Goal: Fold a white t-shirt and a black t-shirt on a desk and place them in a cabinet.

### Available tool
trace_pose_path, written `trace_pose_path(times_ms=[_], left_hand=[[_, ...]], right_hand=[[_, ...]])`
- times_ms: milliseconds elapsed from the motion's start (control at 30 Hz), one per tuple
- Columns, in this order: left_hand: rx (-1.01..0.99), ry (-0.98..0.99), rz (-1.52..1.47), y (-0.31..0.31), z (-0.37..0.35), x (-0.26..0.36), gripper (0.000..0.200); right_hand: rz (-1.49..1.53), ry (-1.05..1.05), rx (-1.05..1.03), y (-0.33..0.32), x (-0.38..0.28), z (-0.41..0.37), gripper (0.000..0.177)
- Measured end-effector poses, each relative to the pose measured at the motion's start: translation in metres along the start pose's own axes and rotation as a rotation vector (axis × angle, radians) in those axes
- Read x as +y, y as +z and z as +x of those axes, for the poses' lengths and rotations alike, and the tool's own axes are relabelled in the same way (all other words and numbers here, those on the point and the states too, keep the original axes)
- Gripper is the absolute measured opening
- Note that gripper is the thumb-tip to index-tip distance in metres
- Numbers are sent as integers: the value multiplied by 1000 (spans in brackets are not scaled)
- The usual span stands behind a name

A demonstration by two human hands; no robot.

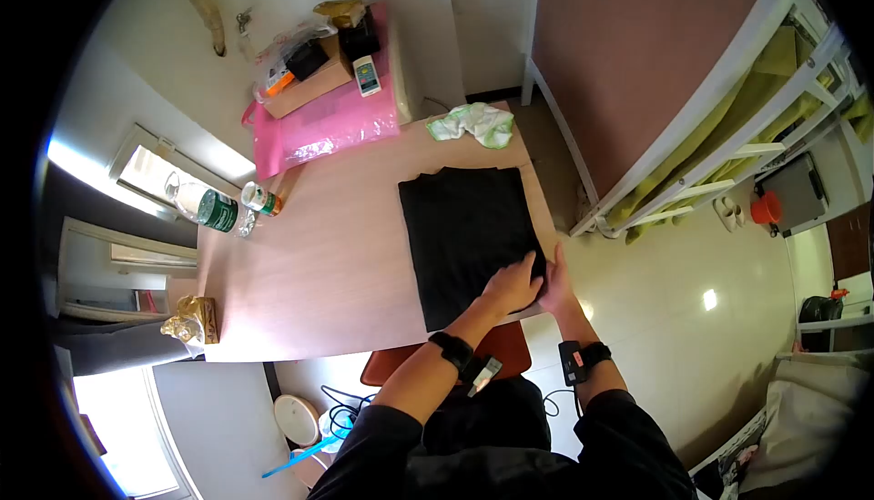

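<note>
The left hand [513, 286] lies flat, grip apart, on the black cloth [464, 227] (right hand [553, 289] alongside, grip unclear).

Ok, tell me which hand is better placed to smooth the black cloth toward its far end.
Left, probably. The left hand lies flat on the black cloth, with bare cloth ahead of it. The right hand sits at the cloth's near corner, by the table edge.
</note>
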State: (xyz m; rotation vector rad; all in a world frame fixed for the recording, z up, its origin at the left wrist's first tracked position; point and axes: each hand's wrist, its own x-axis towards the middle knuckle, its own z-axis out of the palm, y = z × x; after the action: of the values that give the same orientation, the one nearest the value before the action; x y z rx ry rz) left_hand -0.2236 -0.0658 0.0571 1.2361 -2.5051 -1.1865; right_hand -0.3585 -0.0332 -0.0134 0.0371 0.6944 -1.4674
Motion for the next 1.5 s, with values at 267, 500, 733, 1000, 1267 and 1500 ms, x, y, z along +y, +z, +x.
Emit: trace_pose_path(times_ms=[267, 500, 733, 1000, 1267, 1500], left_hand=[[417, -71, 534, 0, -69, -112, 54], [379, -76, 466, 2, -84, -128, 59], [766, -404, -33, -4, -81, -145, 48], [350, -734, -707, -51, -73, -188, 31], [449, -829, -833, -68, -86, -141, 31], [477, -746, -1037, -56, -91, -167, 21]], right_hand=[[-1318, -433, 245, -18, 25, 1, 56], [-1427, -481, 251, -9, 27, -10, 57], [-1284, -640, 248, -20, 39, -39, 51], [-1012, -530, 216, -32, 33, -40, 42], [-1025, -383, 209, -30, 37, -45, 41], [-1047, -269, 192, -36, 36, -44, 34]])
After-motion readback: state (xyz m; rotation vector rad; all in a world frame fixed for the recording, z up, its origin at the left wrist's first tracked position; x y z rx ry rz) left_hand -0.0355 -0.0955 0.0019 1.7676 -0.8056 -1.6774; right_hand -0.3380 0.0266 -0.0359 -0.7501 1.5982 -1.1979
